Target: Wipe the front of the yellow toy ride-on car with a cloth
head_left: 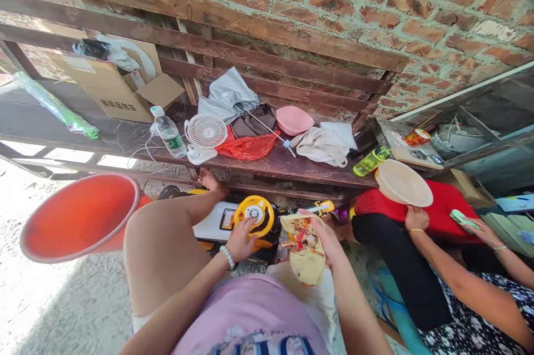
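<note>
My right hand [327,241] is closed on a beige folded, rounded piece [307,269] with ragged red, white and brown bits showing inside; whether it is cloth or food I cannot tell. It is held over my lap. My left hand [241,240], wearing a pale bead bracelet, holds nothing. Its fingers are apart and loosely bent in front of the yellow steering wheel [272,216] of a toy ride-on car. Whether they touch the wheel is unclear.
On the wooden bench [125,141] lie a water bottle [170,133], a white fan [206,131], a red bag [250,146] and a pink bowl [294,121]. An orange bucket [83,216] stands left. At right, another person's hand [417,219] touches a cream basin [404,183].
</note>
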`<state>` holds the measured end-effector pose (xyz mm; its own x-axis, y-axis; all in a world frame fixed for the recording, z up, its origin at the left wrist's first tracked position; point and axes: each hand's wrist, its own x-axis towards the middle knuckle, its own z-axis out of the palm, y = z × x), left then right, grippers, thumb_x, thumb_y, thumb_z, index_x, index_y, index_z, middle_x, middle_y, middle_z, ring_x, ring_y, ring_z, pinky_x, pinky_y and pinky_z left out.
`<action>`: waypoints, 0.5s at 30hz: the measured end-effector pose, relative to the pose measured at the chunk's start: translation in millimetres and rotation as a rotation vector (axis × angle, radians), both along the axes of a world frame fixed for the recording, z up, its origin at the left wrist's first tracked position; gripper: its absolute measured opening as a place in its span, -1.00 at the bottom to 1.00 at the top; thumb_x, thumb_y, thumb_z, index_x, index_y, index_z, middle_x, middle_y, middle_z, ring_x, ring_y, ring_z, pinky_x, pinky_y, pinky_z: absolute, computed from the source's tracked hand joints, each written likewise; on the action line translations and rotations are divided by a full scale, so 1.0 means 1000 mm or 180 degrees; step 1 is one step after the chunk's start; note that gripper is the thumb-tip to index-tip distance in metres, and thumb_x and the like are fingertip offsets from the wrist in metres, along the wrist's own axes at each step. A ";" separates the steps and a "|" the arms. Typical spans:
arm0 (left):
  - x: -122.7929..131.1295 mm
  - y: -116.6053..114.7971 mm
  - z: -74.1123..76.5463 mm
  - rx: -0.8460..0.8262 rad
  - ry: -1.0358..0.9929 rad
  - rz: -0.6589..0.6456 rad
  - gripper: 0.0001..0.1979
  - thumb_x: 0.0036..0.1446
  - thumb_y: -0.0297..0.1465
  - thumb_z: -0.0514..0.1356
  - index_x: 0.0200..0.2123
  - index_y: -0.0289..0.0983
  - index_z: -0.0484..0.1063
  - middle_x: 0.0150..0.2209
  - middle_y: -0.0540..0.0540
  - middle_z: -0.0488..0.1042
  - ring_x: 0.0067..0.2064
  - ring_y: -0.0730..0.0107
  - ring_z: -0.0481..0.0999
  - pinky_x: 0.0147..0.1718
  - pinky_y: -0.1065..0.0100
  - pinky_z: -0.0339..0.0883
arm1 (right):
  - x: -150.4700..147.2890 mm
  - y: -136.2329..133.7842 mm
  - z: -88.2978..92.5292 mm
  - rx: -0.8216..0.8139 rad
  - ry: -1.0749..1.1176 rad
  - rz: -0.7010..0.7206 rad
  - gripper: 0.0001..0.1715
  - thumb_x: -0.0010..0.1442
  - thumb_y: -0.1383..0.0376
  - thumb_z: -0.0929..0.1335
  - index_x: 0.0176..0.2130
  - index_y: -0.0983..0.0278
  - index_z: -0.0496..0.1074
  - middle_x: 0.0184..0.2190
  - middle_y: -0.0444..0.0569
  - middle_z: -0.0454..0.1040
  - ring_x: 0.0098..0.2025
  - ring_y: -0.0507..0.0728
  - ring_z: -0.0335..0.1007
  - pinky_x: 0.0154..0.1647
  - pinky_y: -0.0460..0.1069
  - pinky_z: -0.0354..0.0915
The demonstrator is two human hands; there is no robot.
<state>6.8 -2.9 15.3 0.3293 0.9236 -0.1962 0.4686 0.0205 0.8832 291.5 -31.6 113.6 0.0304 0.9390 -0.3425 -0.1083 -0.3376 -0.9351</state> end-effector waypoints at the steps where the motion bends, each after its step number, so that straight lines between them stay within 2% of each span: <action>1: 0.002 -0.001 0.008 -0.0187 -0.0497 0.0045 -0.38 0.16 -0.24 0.28 0.30 -0.19 0.40 0.36 -0.26 0.38 0.41 -0.08 0.29 0.44 -0.14 0.05 | -0.017 0.002 -0.001 -0.0155 0.0296 0.0133 -0.28 0.17 -0.21 0.43 0.14 0.13 0.55 -0.07 0.06 0.69 -0.04 0.30 0.64 -0.02 0.16 0.53; 4: 0.006 -0.005 0.032 -0.0971 -0.2017 0.0096 -0.37 0.15 -0.10 0.32 0.25 -0.15 0.43 0.22 -0.18 0.53 0.26 0.06 0.47 0.31 0.02 0.28 | -0.072 0.013 -0.014 -0.0694 0.0890 0.0342 -0.28 0.16 -0.23 0.44 0.06 0.21 0.56 -0.14 0.08 0.70 -0.09 0.29 0.64 -0.05 0.17 0.53; 6: 0.004 -0.008 0.040 -0.1326 -0.2417 0.0328 -0.43 0.07 -0.06 0.38 0.09 -0.20 0.52 0.01 -0.15 0.63 0.06 0.14 0.58 0.14 0.11 0.40 | -0.104 0.018 -0.025 -0.0957 0.1075 0.0433 -0.30 0.15 -0.23 0.45 0.00 0.23 0.56 -0.18 0.09 0.70 -0.12 0.28 0.64 -0.07 0.16 0.53; 8: -0.001 -0.011 0.038 -0.1336 -0.2221 0.0812 -0.50 -0.07 -0.05 0.45 -0.16 -0.26 0.56 -0.24 -0.08 0.64 -0.14 0.22 0.59 -0.01 0.18 0.45 | -0.127 0.018 -0.035 -0.1091 0.1296 0.0595 -0.33 0.14 -0.23 0.45 -0.04 0.23 0.57 -0.20 0.09 0.69 -0.12 0.27 0.64 -0.07 0.15 0.53; 10: -0.010 -0.012 0.029 -0.1190 -0.1884 0.1354 -0.51 -0.16 -0.02 0.47 -0.30 -0.25 0.51 -0.39 -0.01 0.58 -0.25 0.26 0.55 -0.10 0.20 0.45 | -0.139 0.013 -0.043 -0.1144 0.1535 0.0759 -0.32 0.14 -0.27 0.43 -0.09 0.22 0.57 -0.21 0.10 0.69 -0.10 0.28 0.63 -0.10 0.13 0.53; 13: -0.024 -0.008 0.015 -0.1033 -0.1782 0.1941 -0.49 -0.13 0.06 0.40 -0.28 -0.21 0.47 -0.35 -0.02 0.60 -0.25 0.23 0.56 -0.12 0.19 0.46 | -0.138 0.001 -0.057 -0.1310 0.1733 0.0872 -0.28 0.15 -0.33 0.37 -0.13 0.22 0.56 -0.27 0.10 0.67 -0.12 0.29 0.63 -0.25 0.11 0.53; 15: -0.029 -0.005 0.009 -0.0856 -0.1749 0.2079 -0.51 -0.05 0.08 0.33 -0.25 -0.19 0.47 -0.29 -0.04 0.62 -0.21 0.22 0.58 -0.09 0.19 0.47 | -0.134 -0.005 -0.070 -0.1507 0.1684 0.0838 -0.30 0.14 -0.31 0.38 -0.15 0.21 0.54 -0.31 0.08 0.66 -0.19 0.28 0.64 -0.39 0.07 0.49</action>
